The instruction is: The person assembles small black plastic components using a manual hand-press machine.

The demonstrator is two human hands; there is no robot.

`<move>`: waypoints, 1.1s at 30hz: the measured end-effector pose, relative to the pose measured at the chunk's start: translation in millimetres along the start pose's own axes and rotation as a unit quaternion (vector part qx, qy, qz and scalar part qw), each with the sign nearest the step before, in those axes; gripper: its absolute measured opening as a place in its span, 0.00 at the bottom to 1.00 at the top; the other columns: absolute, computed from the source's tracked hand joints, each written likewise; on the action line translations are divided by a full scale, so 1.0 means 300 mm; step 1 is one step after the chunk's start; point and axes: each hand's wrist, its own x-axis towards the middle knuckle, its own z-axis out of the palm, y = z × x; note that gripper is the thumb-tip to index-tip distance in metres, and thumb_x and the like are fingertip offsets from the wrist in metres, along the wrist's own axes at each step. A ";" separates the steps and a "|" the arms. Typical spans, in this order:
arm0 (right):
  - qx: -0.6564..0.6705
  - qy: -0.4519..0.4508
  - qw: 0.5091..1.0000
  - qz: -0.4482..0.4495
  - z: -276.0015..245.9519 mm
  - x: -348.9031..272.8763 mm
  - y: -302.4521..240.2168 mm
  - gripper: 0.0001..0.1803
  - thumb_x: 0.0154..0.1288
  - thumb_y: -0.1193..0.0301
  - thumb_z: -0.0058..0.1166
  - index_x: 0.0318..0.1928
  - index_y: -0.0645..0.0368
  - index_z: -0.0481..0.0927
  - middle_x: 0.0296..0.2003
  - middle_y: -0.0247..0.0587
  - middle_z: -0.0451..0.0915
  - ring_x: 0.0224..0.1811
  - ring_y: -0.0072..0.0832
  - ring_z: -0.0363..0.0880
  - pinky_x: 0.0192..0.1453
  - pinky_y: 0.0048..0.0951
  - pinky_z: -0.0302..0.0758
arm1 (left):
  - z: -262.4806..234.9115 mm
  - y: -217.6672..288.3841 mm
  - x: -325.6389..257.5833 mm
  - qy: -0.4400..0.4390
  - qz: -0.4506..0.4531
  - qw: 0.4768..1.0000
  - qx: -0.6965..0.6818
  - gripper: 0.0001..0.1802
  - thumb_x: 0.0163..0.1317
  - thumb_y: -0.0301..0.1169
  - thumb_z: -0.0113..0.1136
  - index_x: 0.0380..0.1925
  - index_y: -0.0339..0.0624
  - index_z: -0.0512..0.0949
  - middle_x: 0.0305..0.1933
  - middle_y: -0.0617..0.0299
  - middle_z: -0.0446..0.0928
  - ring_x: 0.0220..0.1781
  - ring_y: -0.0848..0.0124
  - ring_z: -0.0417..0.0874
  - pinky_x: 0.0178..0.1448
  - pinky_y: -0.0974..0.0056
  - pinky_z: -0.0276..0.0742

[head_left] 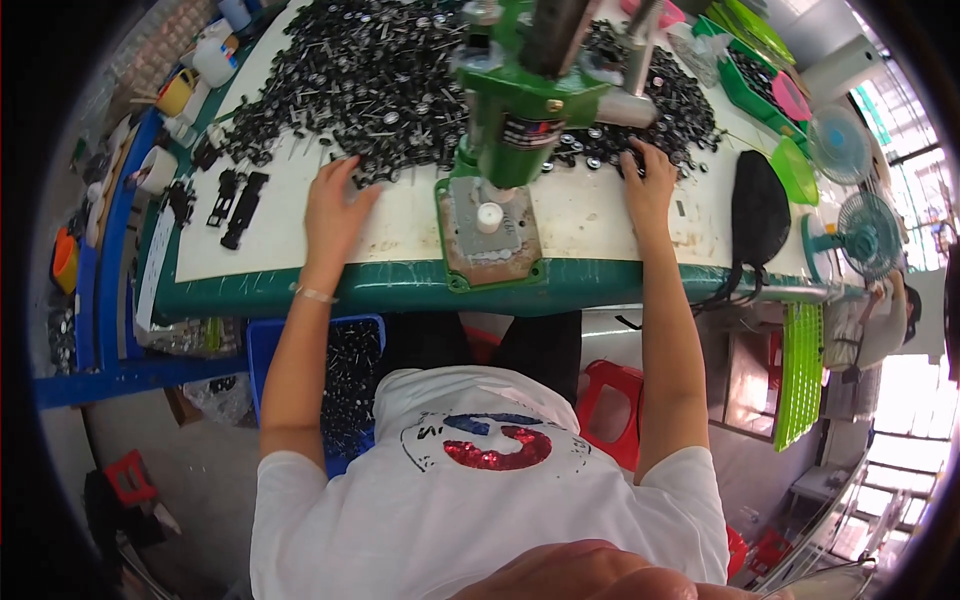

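Note:
My left hand (336, 215) rests at the near edge of a big heap of small dark parts (370, 75), among them round wheel-like pieces and metal pins. Its thumb stands apart from the fingers, and I see nothing held between them. On the other side, my right hand (650, 190) reaches the heap's near right edge, fingers apart and fingertips among the dark round parts. Between my hands stands a green bench press (515, 130). A round white piece (489, 217) sits on its metal base plate (460, 255), under the press head; neither hand touches it.
Black frame-shaped parts (243, 210) lie on the left of the white tabletop (270, 240). A black cloth bag (758, 210) hangs over the right edge near small fans (868, 235). Below, a blue bin (265, 365) of small parts stands by a red stool (610, 410).

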 end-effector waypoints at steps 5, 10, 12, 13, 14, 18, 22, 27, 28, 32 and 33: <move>0.059 -0.035 0.997 0.036 0.038 -0.006 -0.023 0.12 0.64 0.65 0.54 0.44 0.56 0.81 0.42 0.42 0.78 0.47 0.39 0.71 0.55 0.37 0.65 | 0.039 0.083 0.005 -0.078 -0.090 0.989 -0.085 0.18 0.52 0.32 0.66 0.45 0.42 0.79 0.43 0.58 0.76 0.46 0.61 0.77 0.51 0.62 0.74; 0.083 -0.063 0.995 -0.002 0.039 -0.061 -0.151 0.08 0.63 0.70 0.55 0.40 0.59 0.79 0.39 0.42 0.75 0.47 0.37 0.70 0.52 0.33 0.67 | -0.010 0.114 -0.038 -0.083 -0.105 0.986 -0.098 0.17 0.52 0.32 0.67 0.42 0.42 0.80 0.40 0.61 0.79 0.40 0.64 0.79 0.46 0.64 0.75; 0.085 -0.076 0.993 0.010 0.039 -0.080 -0.200 0.08 0.63 0.70 0.55 0.39 0.59 0.79 0.40 0.41 0.75 0.47 0.38 0.70 0.52 0.34 0.67 | -0.026 0.130 -0.050 -0.096 -0.175 0.971 -0.132 0.16 0.51 0.31 0.68 0.42 0.43 0.81 0.42 0.62 0.80 0.40 0.66 0.79 0.44 0.64 0.76; 0.087 -0.088 0.992 0.021 0.035 -0.088 -0.213 0.08 0.62 0.70 0.55 0.39 0.60 0.79 0.41 0.41 0.75 0.47 0.38 0.70 0.53 0.34 0.67 | -0.034 0.136 -0.051 -0.099 -0.177 0.970 -0.132 0.16 0.51 0.31 0.68 0.42 0.43 0.81 0.42 0.62 0.80 0.40 0.66 0.79 0.44 0.64 0.76; 0.077 -0.098 0.992 0.008 0.034 -0.093 -0.215 0.09 0.62 0.70 0.56 0.41 0.59 0.80 0.44 0.42 0.75 0.49 0.38 0.70 0.54 0.33 0.67 | -0.040 0.141 -0.050 -0.086 -0.153 0.975 -0.135 0.17 0.51 0.30 0.68 0.42 0.43 0.81 0.44 0.62 0.80 0.41 0.67 0.80 0.44 0.65 0.76; 0.121 -0.029 0.992 0.000 -0.014 -0.128 -0.288 0.15 0.60 0.70 0.58 0.49 0.55 0.80 0.54 0.45 0.73 0.58 0.39 0.69 0.61 0.35 0.64 | -0.041 0.128 -0.071 -0.073 -0.059 0.991 -0.097 0.18 0.51 0.29 0.68 0.45 0.43 0.80 0.51 0.62 0.78 0.47 0.67 0.80 0.46 0.68 0.76; 0.034 -0.104 0.985 -0.134 -0.122 -0.343 -0.445 0.22 0.59 0.67 0.59 0.55 0.54 0.76 0.58 0.43 0.71 0.61 0.39 0.66 0.65 0.38 0.60 | -0.045 0.134 -0.112 -0.046 -0.005 0.997 -0.060 0.19 0.52 0.29 0.67 0.46 0.43 0.80 0.55 0.63 0.76 0.51 0.66 0.79 0.49 0.67 0.76; -0.067 -0.226 0.957 -0.171 -0.105 -0.383 -0.435 0.30 0.59 0.68 0.56 0.63 0.57 0.67 0.63 0.42 0.67 0.66 0.40 0.62 0.69 0.40 0.58 | -0.047 0.134 -0.121 -0.063 -0.049 0.989 -0.126 0.17 0.54 0.27 0.64 0.47 0.43 0.80 0.54 0.63 0.76 0.50 0.67 0.80 0.47 0.67 0.77; -0.061 -0.225 0.956 -0.176 -0.112 -0.367 -0.422 0.30 0.59 0.68 0.56 0.63 0.57 0.67 0.63 0.42 0.67 0.66 0.40 0.62 0.69 0.40 0.58 | -0.047 0.128 -0.116 -0.059 -0.051 0.990 -0.120 0.17 0.54 0.27 0.64 0.47 0.43 0.80 0.54 0.63 0.76 0.50 0.67 0.80 0.47 0.67 0.77; 0.038 -0.297 0.936 -0.187 -0.150 -0.302 -0.336 0.27 0.57 0.80 0.51 0.60 0.58 0.70 0.63 0.44 0.67 0.63 0.44 0.66 0.67 0.39 0.63 | -0.037 0.118 -0.098 -0.075 -0.081 0.987 -0.119 0.14 0.54 0.26 0.63 0.42 0.41 0.81 0.43 0.61 0.76 0.40 0.68 0.80 0.44 0.68 0.77; 0.040 -0.301 0.937 -0.175 -0.157 -0.287 -0.324 0.26 0.57 0.82 0.51 0.59 0.57 0.72 0.62 0.45 0.67 0.63 0.45 0.66 0.66 0.39 0.64 | -0.028 0.113 -0.086 -0.090 -0.096 0.984 -0.123 0.12 0.54 0.26 0.64 0.41 0.41 0.82 0.40 0.61 0.76 0.37 0.68 0.80 0.42 0.68 0.76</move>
